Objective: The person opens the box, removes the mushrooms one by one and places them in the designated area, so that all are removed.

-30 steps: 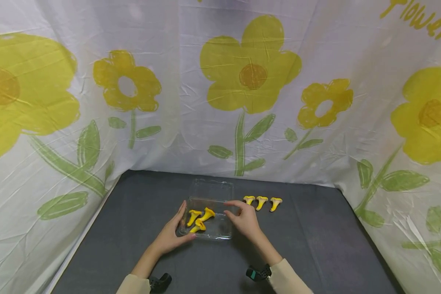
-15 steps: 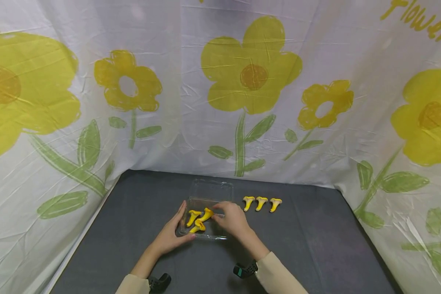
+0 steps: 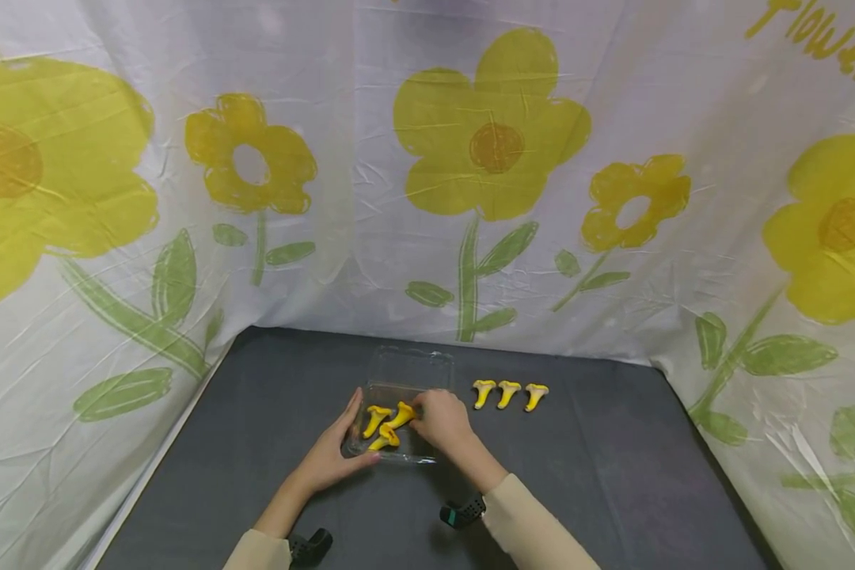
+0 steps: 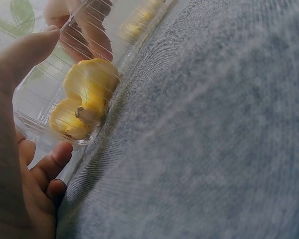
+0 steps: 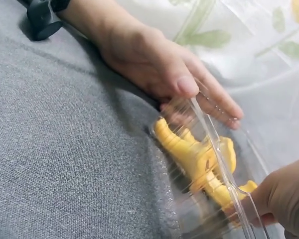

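A clear plastic clamshell box (image 3: 427, 448) sits on the dark cloth with its lid (image 3: 413, 366) folded back. Three yellow chanterelle mushrooms lie inside: one at the left (image 3: 374, 420), one at the front (image 3: 383, 438) and one farther right (image 3: 402, 415). My left hand (image 3: 335, 451) holds the box's left end, the thumb on its near rim and the fingers along the side. Inside the box, my right hand (image 3: 442, 423) pinches the cap end of the right-hand chanterelle. The right wrist view shows those fingertips (image 5: 261, 201) at the mushroom; some are hidden.
Three more chanterelles stand in a row right of the box: a left one (image 3: 483, 393), a middle one (image 3: 508, 393) and a right one (image 3: 536, 397). A flower-printed white curtain (image 3: 370, 261) rises behind the dark table (image 3: 613, 459).
My right hand has moved left from the box's right rim into it, and its fingers have closed on the right-hand chanterelle. The left hand stays on the box.
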A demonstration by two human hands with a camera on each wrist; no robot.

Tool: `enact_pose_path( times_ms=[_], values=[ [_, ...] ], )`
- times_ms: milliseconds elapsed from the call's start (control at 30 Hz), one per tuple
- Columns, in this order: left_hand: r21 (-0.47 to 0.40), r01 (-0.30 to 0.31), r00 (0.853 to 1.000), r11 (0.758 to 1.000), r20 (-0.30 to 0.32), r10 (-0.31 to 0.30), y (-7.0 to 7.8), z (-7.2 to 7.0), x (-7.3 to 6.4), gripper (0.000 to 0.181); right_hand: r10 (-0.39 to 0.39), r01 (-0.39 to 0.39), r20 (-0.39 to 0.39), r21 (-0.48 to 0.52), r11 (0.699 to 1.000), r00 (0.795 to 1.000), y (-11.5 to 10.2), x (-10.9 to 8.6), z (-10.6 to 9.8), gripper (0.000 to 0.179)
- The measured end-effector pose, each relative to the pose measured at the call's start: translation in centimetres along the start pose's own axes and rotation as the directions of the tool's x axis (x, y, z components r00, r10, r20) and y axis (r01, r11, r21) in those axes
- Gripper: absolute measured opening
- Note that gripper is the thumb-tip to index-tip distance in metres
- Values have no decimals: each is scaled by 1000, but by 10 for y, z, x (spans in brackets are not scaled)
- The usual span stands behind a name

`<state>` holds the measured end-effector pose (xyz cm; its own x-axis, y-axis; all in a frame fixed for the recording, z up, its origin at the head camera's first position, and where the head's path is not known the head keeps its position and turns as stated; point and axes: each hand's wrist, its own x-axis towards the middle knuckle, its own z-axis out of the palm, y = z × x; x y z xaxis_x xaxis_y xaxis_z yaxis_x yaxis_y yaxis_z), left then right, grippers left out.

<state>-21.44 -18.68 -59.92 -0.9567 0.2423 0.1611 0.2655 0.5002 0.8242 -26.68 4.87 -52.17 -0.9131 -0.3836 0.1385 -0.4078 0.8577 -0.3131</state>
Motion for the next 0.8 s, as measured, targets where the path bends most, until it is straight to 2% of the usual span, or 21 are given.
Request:
enact_pose_path(
  times_ms=[267, 567, 800],
  values=[
    [6, 2, 1000, 1000, -4, -2, 1, 1, 2, 115, 13, -13, 0, -71, 997, 1000, -1, 6, 5, 11],
    [2, -12, 1000, 1000, -8, 12, 0, 1, 0, 114, -11, 11, -51, 0, 1000, 999, 0, 2, 1, 9],
    [10, -22, 1000, 1000, -17, 22, -1, 2, 0, 115, -17, 20, -50, 57, 998, 999, 3, 1, 0, 11]
  ],
)
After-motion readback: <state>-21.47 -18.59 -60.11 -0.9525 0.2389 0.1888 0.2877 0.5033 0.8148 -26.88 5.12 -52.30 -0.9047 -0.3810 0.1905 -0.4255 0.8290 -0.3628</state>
